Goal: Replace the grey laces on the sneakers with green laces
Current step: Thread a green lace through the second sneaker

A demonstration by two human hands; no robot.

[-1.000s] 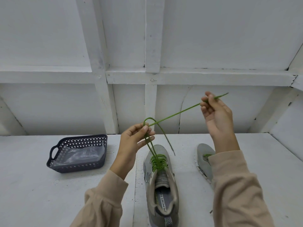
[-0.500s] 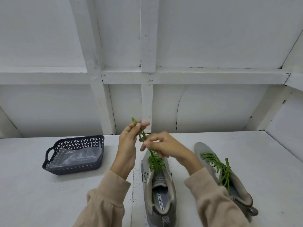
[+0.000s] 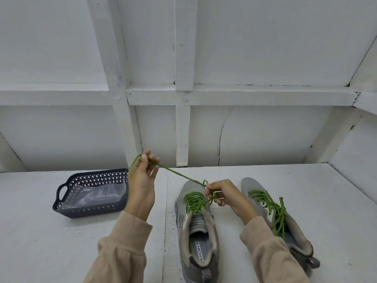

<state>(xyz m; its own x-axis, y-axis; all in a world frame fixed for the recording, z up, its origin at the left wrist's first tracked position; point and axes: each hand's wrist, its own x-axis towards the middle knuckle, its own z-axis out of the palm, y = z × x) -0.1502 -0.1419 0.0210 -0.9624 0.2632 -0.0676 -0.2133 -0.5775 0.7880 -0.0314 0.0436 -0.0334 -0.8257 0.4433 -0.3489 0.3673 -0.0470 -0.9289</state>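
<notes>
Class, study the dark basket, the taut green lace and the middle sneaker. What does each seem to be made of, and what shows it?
The basket: probably moulded plastic, matt dark, given its regular lattice and formed handle. The green lace: seemingly woven cord, matt, looping softly yet pulling taut. The middle sneaker: likely grey mesh fabric upper, from its fine dull texture.

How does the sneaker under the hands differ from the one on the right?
The centre sneaker has its green lace in hand: the left hand holds a strand taut, and the right hand pinches it near the eyelets. The right sneaker has a loose lace lying untouched, its ends trailing over the opening. The centre sneaker points straight away; the right sneaker sits angled, heel outward. Both are grey with green laces.
</notes>
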